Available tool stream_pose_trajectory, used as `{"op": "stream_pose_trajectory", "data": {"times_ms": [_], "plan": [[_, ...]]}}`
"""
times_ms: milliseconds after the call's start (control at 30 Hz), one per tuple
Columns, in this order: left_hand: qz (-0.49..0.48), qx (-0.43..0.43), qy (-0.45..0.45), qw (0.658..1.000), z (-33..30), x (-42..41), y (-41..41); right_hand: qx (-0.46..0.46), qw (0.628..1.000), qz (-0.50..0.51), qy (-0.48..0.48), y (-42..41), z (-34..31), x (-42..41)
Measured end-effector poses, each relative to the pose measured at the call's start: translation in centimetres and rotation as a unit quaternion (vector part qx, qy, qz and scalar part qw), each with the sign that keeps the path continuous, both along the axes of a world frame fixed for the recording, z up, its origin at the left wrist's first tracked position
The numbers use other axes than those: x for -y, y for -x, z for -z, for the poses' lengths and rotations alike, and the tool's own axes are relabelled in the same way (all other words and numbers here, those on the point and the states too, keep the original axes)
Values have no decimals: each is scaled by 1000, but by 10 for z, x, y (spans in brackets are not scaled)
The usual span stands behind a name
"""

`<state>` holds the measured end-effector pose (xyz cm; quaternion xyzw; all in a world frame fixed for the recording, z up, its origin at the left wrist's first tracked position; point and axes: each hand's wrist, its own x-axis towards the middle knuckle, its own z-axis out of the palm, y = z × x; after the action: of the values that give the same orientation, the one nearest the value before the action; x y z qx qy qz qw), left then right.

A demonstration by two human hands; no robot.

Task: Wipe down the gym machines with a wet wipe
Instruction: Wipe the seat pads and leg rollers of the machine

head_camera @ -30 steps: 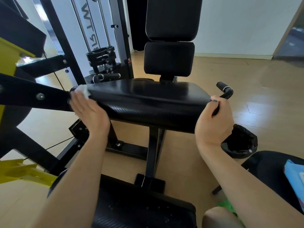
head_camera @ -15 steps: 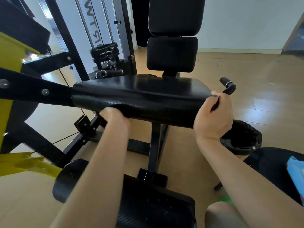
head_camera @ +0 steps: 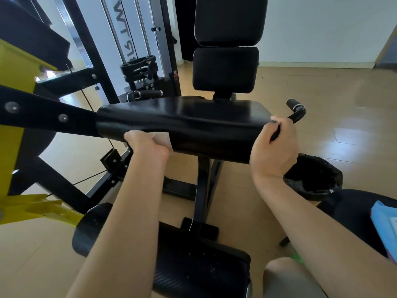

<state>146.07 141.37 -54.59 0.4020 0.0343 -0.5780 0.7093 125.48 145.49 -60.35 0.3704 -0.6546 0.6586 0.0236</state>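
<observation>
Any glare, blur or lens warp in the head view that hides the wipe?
Head view: wide-angle warp bends the frame posts; window glare shines on the floor and pad; the left hand looks slightly soft, mostly covering the wipe, a white corner showing.

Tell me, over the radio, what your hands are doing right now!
Left hand pressing the wet wipe on the black pad's near side. Right hand gripping the pad's end at the bent handle. Nothing in the way.

The black arm pad [head_camera: 182, 123] looks like glossy vinyl with a fine woven texture. Chrome guide rods [head_camera: 126, 29] shine; the wood-look floor [head_camera: 322, 117] is smooth and reflective
</observation>
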Motion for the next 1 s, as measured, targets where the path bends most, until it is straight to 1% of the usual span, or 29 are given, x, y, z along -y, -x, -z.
{"op": "stream_pose_trajectory", "data": {"times_ms": [100, 133, 200, 300, 400, 467, 533, 600, 633, 700, 767, 867, 933, 1000], "plan": [[16, 106, -36, 994, 4, -9, 29, 9, 1000, -6, 5, 1, 1, 1], [33, 106, -36, 993, 8, -16, 45, 11, 1000, -15, 8, 1, 0, -1], [68, 73, -16, 995, 17, -29, 81, 31, 998, -50, 5, 3, -1, -2], [116, 50, -18, 992, 23, -51, 126, 114, 982, -149, 9, 9, -6, -7], [206, 60, -14, 977, 23, -72, 158, 195, 953, -233, 5, 16, -16, -16], [258, 62, -17, 964, 17, -87, 174, 242, 928, -282, -15, 22, -20, -20], [286, 31, -15, 958, 15, -95, 181, 298, 897, -323, -36, 31, -24, -23], [302, -9, 9, 953, 14, -97, 179, 364, 857, -363, -40, 40, -27, -27], [310, -37, 22, 950, 15, -95, 176, 383, 841, -380, -38, 44, -28, -30], [314, -93, 36, 944, 16, -89, 166, 377, 838, -394, -33, 49, -28, -34], [295, -98, 20, 950, 10, -82, 154, 365, 845, -389, -39, 53, -25, -37], [198, -92, -11, 976, 3, -63, 131, 361, 852, -373, -74, 59, -17, -41], [152, -33, -5, 988, 4, -54, 122, 377, 843, -372, -87, 59, -16, -44], [99, 99, -26, 990, 6, -49, 124, 402, 826, -385, -90, 56, -17, -48]]}}
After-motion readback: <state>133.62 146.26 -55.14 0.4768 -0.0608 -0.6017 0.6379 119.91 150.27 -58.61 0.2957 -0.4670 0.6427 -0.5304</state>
